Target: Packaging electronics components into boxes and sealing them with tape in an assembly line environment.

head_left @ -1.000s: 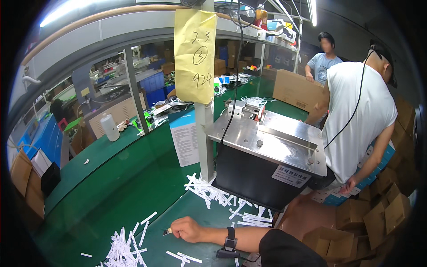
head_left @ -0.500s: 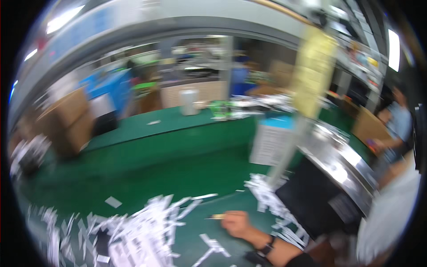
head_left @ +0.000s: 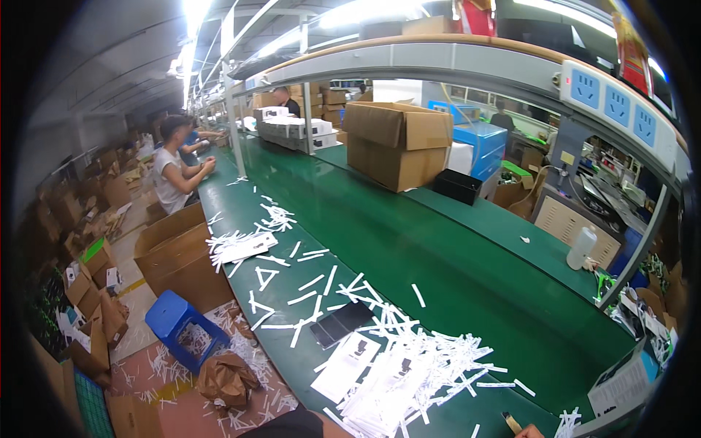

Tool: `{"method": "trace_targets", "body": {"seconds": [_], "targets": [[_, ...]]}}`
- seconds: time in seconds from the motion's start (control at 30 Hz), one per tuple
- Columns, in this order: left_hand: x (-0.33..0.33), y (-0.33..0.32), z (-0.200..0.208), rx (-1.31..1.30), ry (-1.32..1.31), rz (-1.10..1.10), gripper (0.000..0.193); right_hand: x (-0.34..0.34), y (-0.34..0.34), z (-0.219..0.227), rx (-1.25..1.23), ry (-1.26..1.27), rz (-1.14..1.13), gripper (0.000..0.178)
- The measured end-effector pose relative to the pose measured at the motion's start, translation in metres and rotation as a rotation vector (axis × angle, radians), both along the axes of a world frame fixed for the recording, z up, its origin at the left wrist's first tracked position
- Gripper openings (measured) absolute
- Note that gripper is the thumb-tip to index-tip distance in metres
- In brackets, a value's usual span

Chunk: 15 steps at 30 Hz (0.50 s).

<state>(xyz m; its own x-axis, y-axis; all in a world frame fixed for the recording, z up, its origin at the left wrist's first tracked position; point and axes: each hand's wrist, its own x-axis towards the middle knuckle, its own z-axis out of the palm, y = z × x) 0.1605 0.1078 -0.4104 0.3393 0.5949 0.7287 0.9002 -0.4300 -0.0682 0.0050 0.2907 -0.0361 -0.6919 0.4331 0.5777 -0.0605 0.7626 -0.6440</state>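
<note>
At the bottom edge, only a small part of my right hand (head_left: 530, 432) shows. Its fingers are closed round a slim tan tool (head_left: 513, 423) with a dark tip; its exact kind is not clear. Left of it, white paper strips (head_left: 453, 365) lie in a loose heap on the green bench. Among them rest printed white sheets (head_left: 347, 365) and a flat dark piece (head_left: 342, 323). My left hand is out of view; just a black sleeve (head_left: 292, 425) and some bare arm appear at the bottom.
A green conveyor belt (head_left: 380, 241) runs beside the bench. Beyond it stand a large cardboard box (head_left: 398, 146), a black box (head_left: 457, 187) and a white bottle (head_left: 582, 248). On the floor are a blue stool (head_left: 182, 328) and crumpled brown paper (head_left: 226, 379). Co-workers sit farther along.
The view has swung left, bringing in the aisle, stool and seated co-workers. My right hand, fully seen before with the tool, now sits at the lower edge, mostly cut off.
</note>
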Motion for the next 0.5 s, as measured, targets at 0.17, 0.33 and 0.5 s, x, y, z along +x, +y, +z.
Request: {"method": "trace_targets", "body": {"seconds": [0.17,0.33,0.5], "targets": [[-0.167,-0.045,0.341,-0.635,-0.186,-0.445,0.017,-0.017,0.011,-0.024,-0.056,-0.028,0.039,0.008],[-0.121,-0.046,0.285,-0.38,0.061,-0.248,0.017,-0.013,0.007,-0.018,-0.008,-0.037,0.032,0.009],[-0.17,-0.046,0.354,-0.612,-0.205,-0.509,0.018,-0.006,0.01,-0.017,-0.005,-0.044,-0.004,0.011]]}}
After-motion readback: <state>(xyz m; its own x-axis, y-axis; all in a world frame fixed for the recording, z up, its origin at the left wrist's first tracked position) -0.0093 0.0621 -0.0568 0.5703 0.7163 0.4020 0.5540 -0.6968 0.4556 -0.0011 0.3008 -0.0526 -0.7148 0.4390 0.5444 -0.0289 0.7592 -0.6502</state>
